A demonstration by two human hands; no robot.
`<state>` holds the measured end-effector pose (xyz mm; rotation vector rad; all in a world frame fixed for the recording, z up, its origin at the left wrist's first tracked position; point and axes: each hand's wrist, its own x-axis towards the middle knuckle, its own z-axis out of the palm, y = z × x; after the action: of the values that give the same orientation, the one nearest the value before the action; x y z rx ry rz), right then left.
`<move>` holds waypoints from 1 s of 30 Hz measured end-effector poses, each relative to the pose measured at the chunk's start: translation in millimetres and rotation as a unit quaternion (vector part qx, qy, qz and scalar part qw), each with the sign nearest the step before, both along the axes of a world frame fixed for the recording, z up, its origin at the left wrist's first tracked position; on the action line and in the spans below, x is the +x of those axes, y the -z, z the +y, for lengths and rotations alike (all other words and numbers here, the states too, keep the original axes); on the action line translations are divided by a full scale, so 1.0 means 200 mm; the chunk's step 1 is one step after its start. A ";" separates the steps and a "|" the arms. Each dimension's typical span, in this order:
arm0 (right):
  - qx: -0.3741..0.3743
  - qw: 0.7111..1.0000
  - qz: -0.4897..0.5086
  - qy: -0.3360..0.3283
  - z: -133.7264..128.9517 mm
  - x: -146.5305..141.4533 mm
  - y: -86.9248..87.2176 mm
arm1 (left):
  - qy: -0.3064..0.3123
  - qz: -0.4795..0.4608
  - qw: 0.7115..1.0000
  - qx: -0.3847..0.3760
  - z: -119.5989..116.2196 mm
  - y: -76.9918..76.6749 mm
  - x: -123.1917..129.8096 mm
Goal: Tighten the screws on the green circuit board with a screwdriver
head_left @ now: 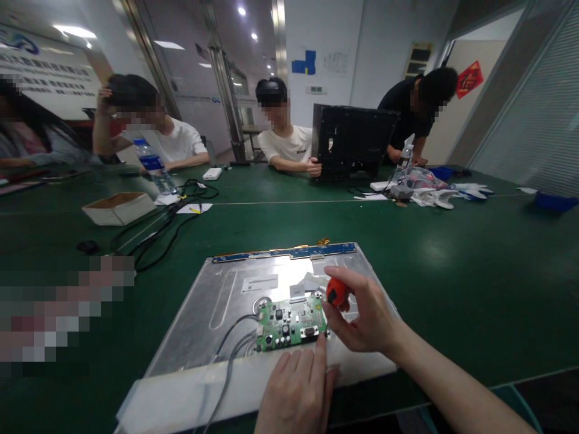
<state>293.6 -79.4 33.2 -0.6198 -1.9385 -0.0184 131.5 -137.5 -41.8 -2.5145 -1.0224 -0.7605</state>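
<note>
A bare metal display panel (226, 301) lies face down on the green table, a blue circuit strip (284, 253) along its far edge. On its back sits a green circuit board (284, 325) with grey cables (230, 355) plugged in at the left. My right hand (366, 313) is closed around the orange-red and black handle of a screwdriver (336, 292), above the board's right edge; its shaft is hard to make out. My left hand (296, 389) rests over the panel's near edge, fingers stretched out, index fingertip at the board's lower right corner.
Black cables (167, 229), an open cardboard box (120, 208) and a water bottle (154, 166) are at the left. Across the table, a person steadies a black monitor (355, 138). Gloves (434, 196) and a plastic bag (420, 178) lie at the right. Other people sit or stand around.
</note>
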 end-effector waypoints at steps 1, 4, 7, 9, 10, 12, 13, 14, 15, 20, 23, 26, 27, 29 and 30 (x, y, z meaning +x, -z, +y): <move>0.000 1.000 -0.001 -0.001 0.00 0.00 0.00 | -0.001 0.000 1.000 0.003 0.00 0.00 0.00; 0.002 1.000 -0.002 -0.007 0.01 0.00 0.00 | -0.004 0.004 1.000 0.004 0.00 0.00 0.00; 0.002 1.000 0.004 -0.007 0.01 -0.01 0.00 | -0.003 0.003 1.000 -0.002 0.00 0.00 0.00; 0.002 1.000 0.005 -0.005 0.02 -0.01 0.01 | 0.000 -0.001 1.000 -0.006 0.00 0.00 0.00; 0.002 1.000 0.005 -0.005 0.02 -0.01 0.01 | 0.001 -0.003 1.000 -0.006 0.00 0.01 0.00; -0.002 1.000 0.002 -0.009 0.01 0.00 0.01 | 0.000 -0.006 1.000 -0.006 0.00 0.01 -0.01; -0.005 1.000 -0.001 -0.014 0.01 0.00 0.01 | -0.001 -0.007 1.000 -0.006 0.00 0.01 -0.01; -0.009 1.000 -0.003 -0.021 0.01 0.00 0.01 | -0.004 -0.005 1.000 -0.007 0.00 0.00 -0.01; -0.012 0.999 -0.005 -0.031 0.00 0.00 0.00 | -0.005 -0.003 1.000 -0.008 0.00 0.00 0.00; -0.010 0.999 -0.002 -0.034 -0.01 0.01 0.00 | -0.002 0.000 1.000 -0.012 0.00 0.00 0.00; -0.004 1.000 0.006 -0.017 0.00 0.00 0.00 | -0.001 -0.005 1.000 -0.007 0.00 0.01 0.00; 0.009 1.000 0.006 -0.013 0.01 0.00 0.01 | -0.001 -0.009 1.000 0.000 0.00 0.01 0.00; 0.012 1.000 0.004 -0.013 0.01 0.00 0.01 | -0.001 -0.009 1.000 0.001 0.00 0.00 0.00; 0.010 1.000 0.003 -0.016 0.02 0.00 0.01 | -0.002 -0.007 1.000 0.001 0.00 0.00 -0.01; 0.007 1.000 0.002 -0.018 0.02 0.00 0.01 | -0.001 -0.006 1.000 0.000 0.00 0.00 -0.01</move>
<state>292.7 -75.5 30.5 -0.5755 -1.9438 -0.0089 130.2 -137.4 -41.2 -2.5110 -1.0278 -0.7759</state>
